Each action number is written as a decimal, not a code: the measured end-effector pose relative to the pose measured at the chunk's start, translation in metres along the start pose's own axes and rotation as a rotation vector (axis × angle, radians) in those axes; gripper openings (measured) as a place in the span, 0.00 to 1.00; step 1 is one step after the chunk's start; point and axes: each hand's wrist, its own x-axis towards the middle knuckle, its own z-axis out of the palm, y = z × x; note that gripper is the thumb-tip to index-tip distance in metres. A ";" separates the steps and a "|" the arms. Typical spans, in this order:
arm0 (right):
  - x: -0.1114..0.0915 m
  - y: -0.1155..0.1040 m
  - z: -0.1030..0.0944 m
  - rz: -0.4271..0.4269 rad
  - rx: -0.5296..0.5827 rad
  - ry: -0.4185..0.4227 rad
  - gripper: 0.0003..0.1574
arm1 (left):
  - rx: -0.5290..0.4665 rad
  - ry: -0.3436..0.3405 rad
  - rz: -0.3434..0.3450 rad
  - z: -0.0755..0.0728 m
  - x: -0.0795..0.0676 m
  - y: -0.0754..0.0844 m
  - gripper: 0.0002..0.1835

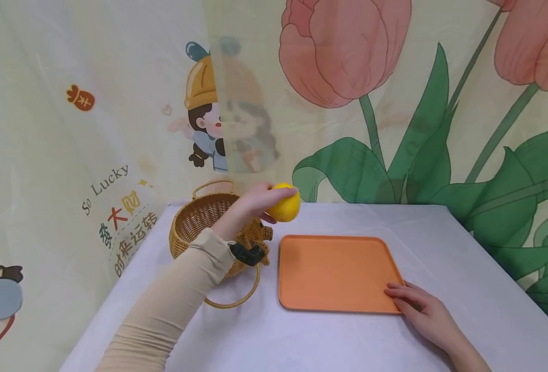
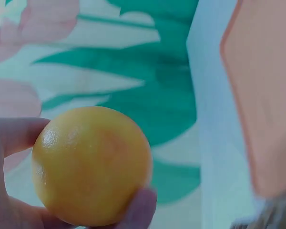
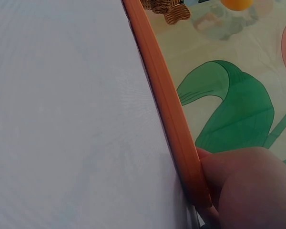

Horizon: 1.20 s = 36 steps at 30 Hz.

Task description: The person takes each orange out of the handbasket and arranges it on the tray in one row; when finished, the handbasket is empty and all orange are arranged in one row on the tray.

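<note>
My left hand (image 1: 261,202) holds a round yellow fruit (image 1: 285,203) up above the far side of the table, thumb and fingers spread around it. Close up in the left wrist view, the fruit (image 2: 93,167) looks smooth and shiny, with a faint orange patch. Beneath and left of that forearm stands a woven wicker basket (image 1: 181,235), partly covered by the arm. An orange rectangular tray (image 1: 334,274) lies flat to the basket's right. At its near right corner, my right hand (image 1: 425,315) grips the rim, also visible along the tray edge (image 3: 169,109) in the right wrist view.
The basket's rope-like handle (image 1: 237,305) loops onto the white tablecloth (image 1: 255,341) in front of it. Another handle (image 1: 213,183) rises at its back. A printed curtain (image 1: 255,77) with tulips hangs right behind the table.
</note>
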 end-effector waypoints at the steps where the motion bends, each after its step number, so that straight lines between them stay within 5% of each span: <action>1: 0.000 0.000 0.000 0.001 -0.001 0.000 0.15 | 0.017 -0.005 0.012 0.009 0.001 0.000 0.29; 4: -0.001 0.000 0.000 -0.002 0.005 0.002 0.15 | 0.063 -0.011 0.028 0.036 0.004 -0.001 0.29; 10: -0.001 0.000 0.001 0.002 0.019 0.006 0.14 | 0.002 -0.007 -0.024 0.099 0.023 -0.017 0.29; 20: -0.002 -0.001 0.003 0.047 0.026 0.006 0.16 | -0.010 0.158 -0.117 0.189 0.057 -0.031 0.31; 26: 0.000 -0.002 0.007 0.099 0.025 -0.018 0.16 | -0.018 0.203 -0.140 0.214 0.067 -0.033 0.34; 36: 0.000 -0.001 0.004 0.089 -0.009 -0.007 0.16 | -0.145 0.229 -0.195 0.222 0.073 -0.033 0.36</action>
